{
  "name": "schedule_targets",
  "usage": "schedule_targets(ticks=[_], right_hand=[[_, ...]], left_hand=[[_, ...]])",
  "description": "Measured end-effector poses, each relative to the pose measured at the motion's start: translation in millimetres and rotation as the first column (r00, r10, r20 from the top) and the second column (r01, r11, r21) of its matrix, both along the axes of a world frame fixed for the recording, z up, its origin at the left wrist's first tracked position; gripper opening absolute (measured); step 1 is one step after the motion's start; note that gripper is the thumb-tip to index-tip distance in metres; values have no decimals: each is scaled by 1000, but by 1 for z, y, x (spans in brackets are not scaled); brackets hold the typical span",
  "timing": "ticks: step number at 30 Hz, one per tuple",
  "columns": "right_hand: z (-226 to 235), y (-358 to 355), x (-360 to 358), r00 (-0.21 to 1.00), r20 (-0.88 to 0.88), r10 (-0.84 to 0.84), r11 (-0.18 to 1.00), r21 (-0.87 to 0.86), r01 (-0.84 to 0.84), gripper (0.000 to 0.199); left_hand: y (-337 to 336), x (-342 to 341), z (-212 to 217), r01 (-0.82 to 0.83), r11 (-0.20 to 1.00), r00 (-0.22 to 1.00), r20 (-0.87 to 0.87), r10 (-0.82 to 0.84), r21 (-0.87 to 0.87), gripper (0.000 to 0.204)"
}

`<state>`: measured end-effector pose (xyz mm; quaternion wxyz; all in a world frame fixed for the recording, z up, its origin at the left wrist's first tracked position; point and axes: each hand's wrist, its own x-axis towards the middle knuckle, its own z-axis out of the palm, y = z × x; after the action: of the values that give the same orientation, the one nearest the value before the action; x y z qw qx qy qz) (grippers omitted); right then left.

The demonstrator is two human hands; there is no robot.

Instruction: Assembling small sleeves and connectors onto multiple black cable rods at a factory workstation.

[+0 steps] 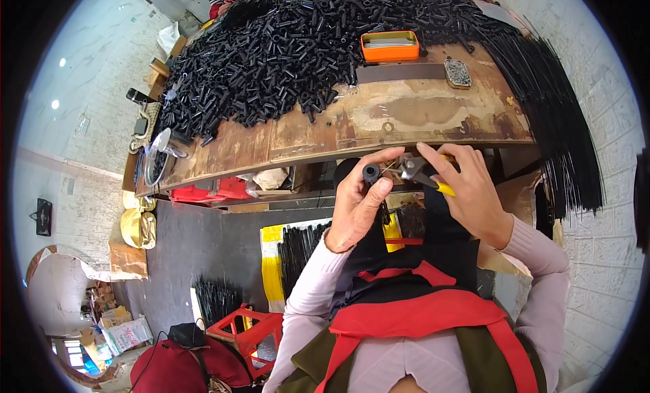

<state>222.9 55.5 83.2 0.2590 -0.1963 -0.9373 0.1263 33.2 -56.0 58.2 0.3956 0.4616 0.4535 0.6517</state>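
My left hand [353, 213] is closed around a small black tubular piece [370, 171] whose round hollow end faces up. In my right hand [475, 193] is a pair of pliers [411, 168] with yellow on the handle. The metal jaws are close beside the black piece, and a thin light wire or pin seems to run between them; what the jaws grip is too small to make out. Both hands are over my lap, just in front of the table's near edge. Dark strands hang below my left hand.
A wooden table [305, 139] bears a wide heap of black tubular pieces [271, 61], an orange box [389, 46] and a small tin [458, 73]. Long black rods [555, 102] overhang its right end. A red stool [254, 332] and rod bundles [217, 295] are at lower left.
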Motion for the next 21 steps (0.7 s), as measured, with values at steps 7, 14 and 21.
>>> schedule_targets(ticks=[7, 14, 21], right_hand=[[-3, -11, -6, 1000, -6, 23, 980, 199, -21, 65], [-3, -19, -8, 998, -39, 41, 987, 156, -35, 65], [41, 6, 18, 943, 169, 288, 914, 246, -323, 52]], left_hand=[[-17, 2, 6, 25, 999, 999, 23, -26, 39, 57], [-28, 4, 8, 51, 999, 998, 27, -50, -13, 54], [-32, -5, 14, 109, 994, 982, -157, -105, 15, 47]])
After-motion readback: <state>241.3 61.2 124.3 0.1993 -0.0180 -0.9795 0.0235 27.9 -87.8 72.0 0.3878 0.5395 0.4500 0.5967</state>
